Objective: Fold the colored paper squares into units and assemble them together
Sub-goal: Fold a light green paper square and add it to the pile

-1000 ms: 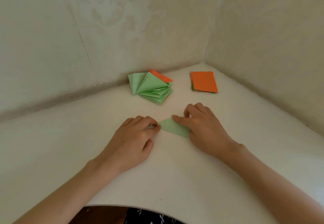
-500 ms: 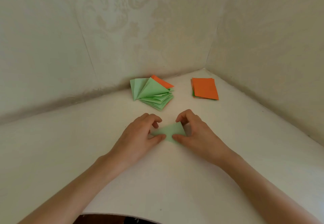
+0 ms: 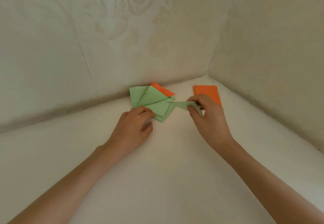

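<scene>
Right hand (image 3: pixel 210 120) pinches green unit (image 3: pixel 182 104); left hand (image 3: pixel 131 130) presses pile (image 3: pixel 150 99); white table (image 3: pixel 175 171), wallpapered corner (image 3: pixel 211 57).

Soft, even light, a little dim and warm, with no glare on my matte white worktop (image 3: pixel 175 162). My left grip (image 3: pixel 133 127) throws only a faint shadow under its thumb. The pale green folded paper unit (image 3: pixel 182 104) pinched in my right grip (image 3: pixel 208 118) looks slightly smeared. The wide lens bows the cream patterned walls (image 3: pixel 122 30) and stretches the lower corners.
</scene>
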A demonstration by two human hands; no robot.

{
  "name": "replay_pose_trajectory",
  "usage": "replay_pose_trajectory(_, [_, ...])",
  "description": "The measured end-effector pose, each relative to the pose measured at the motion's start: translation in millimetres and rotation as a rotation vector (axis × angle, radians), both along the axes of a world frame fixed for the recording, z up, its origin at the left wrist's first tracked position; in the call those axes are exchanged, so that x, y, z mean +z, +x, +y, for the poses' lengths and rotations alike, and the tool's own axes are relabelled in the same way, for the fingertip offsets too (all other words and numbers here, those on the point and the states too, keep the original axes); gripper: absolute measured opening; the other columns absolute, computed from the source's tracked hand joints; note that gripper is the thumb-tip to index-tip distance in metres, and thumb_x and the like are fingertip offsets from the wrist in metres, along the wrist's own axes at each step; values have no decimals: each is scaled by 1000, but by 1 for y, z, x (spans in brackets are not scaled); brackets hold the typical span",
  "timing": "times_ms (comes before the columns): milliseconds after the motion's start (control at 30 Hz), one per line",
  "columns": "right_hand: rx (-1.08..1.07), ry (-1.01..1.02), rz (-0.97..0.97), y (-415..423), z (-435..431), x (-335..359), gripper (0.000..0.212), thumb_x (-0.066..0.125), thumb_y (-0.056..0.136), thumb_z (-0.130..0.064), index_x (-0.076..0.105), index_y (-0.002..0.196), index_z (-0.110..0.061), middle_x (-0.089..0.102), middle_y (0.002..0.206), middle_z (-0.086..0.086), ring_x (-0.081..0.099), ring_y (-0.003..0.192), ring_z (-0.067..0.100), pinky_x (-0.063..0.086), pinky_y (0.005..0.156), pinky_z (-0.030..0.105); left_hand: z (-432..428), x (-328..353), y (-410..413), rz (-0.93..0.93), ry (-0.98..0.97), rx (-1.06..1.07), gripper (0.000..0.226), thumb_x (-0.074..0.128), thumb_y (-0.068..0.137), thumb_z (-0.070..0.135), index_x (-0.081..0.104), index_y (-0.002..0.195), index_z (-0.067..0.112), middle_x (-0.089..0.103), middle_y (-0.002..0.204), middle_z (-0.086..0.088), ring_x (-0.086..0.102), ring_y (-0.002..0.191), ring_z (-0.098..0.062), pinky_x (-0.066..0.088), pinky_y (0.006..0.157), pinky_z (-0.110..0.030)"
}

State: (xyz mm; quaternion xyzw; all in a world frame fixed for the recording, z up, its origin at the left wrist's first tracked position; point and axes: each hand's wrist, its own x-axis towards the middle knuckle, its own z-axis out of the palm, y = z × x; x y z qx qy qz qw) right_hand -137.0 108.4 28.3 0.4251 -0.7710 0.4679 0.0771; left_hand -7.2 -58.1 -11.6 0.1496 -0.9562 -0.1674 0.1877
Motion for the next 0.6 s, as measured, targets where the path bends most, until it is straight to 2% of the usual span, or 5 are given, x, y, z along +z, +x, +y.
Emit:
replay_pose_trajectory(67, [29, -6, 148, -7, -23, -5, 12, 56, 82, 4, 64, 88, -2, 64, 85, 7, 53, 77, 10, 40, 72, 14, -2, -1, 1, 17, 15, -25, 52, 33, 79, 39, 69, 107, 13, 64, 112, 0, 60, 102, -25, 45, 85, -38])
replay_pose_trajectory(167, [108, 103, 266, -11, -52, -23, 25, 44, 79, -4, 69, 85, -4, 68, 81, 10, 63, 74, 28, 51, 67, 36, -4, -1, 2, 62, 51, -66, 48, 36, 80, 33, 71, 103, 10, 67, 108, -1, 65, 94, -24, 50, 81, -29])
replay_pose_trajectory(367, [211, 246, 281, -11, -59, -38, 49, 27, 67, -11, 74, 82, -4, 73, 86, 7, 68, 78, 28, 54, 75, 37, -4, 4, 9, 210, 112, 70, 42, 34, 79, 35, 68, 87, 12, 65, 91, 2, 63, 78, -22, 52, 68, -36])
replay_pose_trajectory(533, [175, 416, 280, -8, -58, -35, 52, 30, 67, -3, 75, 92, -8, 72, 99, 9, 66, 93, 29, 36, 93, 39, -1, 1, 3, 146, -57, -42, 46, 37, 80, 25, 65, 114, 9, 63, 120, -3, 57, 102, -17, 46, 87, -29])
replay_pose_trajectory(600, [206, 419, 301, -8, -54, -36, 59, 22, 68, -10, 75, 96, -8, 71, 103, 9, 64, 99, 31, 36, 95, 39, -2, -5, 2, 78, -101, -78, 48, 38, 80, 25, 65, 115, 7, 65, 117, -5, 60, 100, -20, 49, 86, -32])
